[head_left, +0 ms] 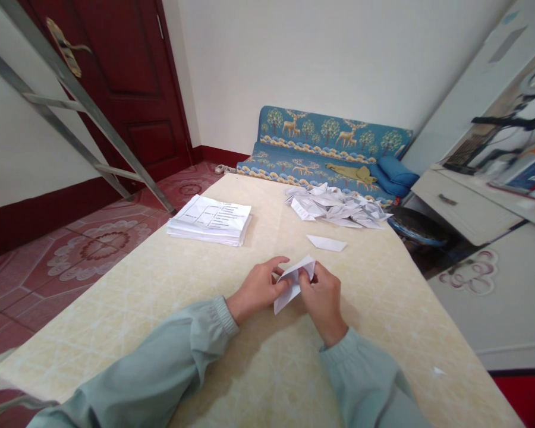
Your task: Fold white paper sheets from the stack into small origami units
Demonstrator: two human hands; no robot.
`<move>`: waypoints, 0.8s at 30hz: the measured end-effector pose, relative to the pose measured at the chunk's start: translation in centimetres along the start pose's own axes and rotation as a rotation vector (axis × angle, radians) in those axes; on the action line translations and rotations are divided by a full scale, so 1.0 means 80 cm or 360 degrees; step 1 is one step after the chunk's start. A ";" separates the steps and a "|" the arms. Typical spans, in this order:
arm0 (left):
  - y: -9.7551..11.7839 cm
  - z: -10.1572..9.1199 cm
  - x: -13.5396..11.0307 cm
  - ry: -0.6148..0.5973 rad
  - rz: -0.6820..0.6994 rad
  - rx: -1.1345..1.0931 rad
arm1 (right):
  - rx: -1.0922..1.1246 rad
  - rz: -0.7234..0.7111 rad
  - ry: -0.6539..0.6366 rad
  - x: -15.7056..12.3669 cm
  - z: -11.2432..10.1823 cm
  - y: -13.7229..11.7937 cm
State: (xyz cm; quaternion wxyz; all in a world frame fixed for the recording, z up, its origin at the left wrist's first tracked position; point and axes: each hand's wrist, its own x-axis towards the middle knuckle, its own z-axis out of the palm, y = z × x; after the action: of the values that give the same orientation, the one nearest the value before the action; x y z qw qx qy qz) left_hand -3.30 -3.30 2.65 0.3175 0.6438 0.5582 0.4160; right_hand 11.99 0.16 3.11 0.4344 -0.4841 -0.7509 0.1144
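Observation:
Both hands hold one piece of folded white paper (287,299) just above the table. My left hand (259,286) grips its left side, thumb on the near face, with the index finger stretched out above. My right hand (323,298) pinches the right side, its thumb pressed into the fold. Past the hands lies a single flat folded paper (326,243) on the tabletop. Farther back spreads a heap of folded papers (334,205). A stack of printed sheets (209,219) sits to the left, a branching diagram on its top sheet.
The table (129,315) has a pale yellow patterned cover. A tiny paper scrap (438,371) lies near its right edge. Behind stands a blue sofa (312,157) with a deer print. A metal ladder (100,128) leans at left; a white cabinet (477,285) stands at right.

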 end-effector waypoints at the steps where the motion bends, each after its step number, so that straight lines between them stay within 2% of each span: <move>1: 0.005 -0.004 -0.001 0.0014 0.0052 0.0034 | 0.0024 0.0039 0.0011 0.001 -0.001 0.002; 3: 0.015 -0.014 -0.004 0.0074 0.0266 0.0115 | 0.0102 0.0142 0.0000 0.005 -0.002 0.007; 6: 0.027 -0.029 -0.006 -0.0038 0.0687 0.0289 | 0.0318 0.0315 -0.0109 0.011 -0.005 0.018; 9: 0.032 -0.037 -0.007 -0.0177 0.0968 0.0451 | 0.0594 0.0426 -0.0365 0.015 -0.007 0.028; 11: 0.034 -0.038 -0.007 -0.0270 0.1044 0.0515 | 0.0763 0.0503 -0.0550 0.015 -0.007 0.033; 13: 0.037 -0.039 -0.006 -0.0352 0.1035 0.0524 | 0.0906 0.0580 -0.0627 0.013 -0.007 0.034; 19: 0.042 -0.045 -0.003 -0.0391 0.0819 0.0361 | 0.1135 0.0784 -0.0552 0.011 -0.002 0.024; 21: 0.040 -0.046 -0.002 -0.0371 0.0739 0.0275 | 0.1071 0.0690 -0.0474 0.012 -0.001 0.019; 24: 0.033 -0.046 -0.002 -0.0290 0.0629 0.0121 | 0.0950 0.0368 -0.0310 0.015 -0.006 0.012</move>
State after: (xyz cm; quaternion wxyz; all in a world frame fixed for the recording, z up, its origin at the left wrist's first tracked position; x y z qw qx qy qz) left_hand -5.38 -4.11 6.56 0.2544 0.7871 0.4056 0.3890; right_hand 12.78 1.51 3.44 0.4675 -0.4042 -0.6624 0.4234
